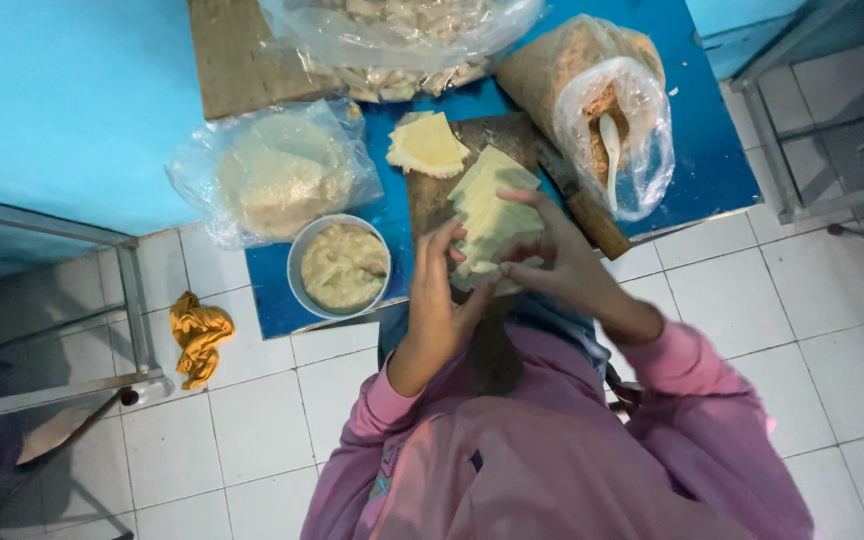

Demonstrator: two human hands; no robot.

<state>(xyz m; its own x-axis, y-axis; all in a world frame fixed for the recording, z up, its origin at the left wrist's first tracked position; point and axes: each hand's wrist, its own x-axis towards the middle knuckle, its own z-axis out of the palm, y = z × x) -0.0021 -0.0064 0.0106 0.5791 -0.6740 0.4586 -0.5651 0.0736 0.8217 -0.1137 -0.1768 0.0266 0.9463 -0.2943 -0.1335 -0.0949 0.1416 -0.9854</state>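
A pale dough sheet (487, 262) sits pinched between left hand (439, 300) and right hand (552, 262), each grip closed on it.

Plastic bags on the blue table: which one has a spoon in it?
The right-hand bag of brown crumbs, beside the knife: a white spoon stands in its open mouth. The other two bags show none.

White square floor tiles (252, 430) with grey grout cover the ground. A light blue wall (62, 100) fills the upper left. A low blue desk (712, 150) stands on the tiles. A grey metal frame (132, 300) stands at the left, another (782, 140) at the right. A crumpled orange cloth (199, 335) lies on the floor. The light is dim and cool.
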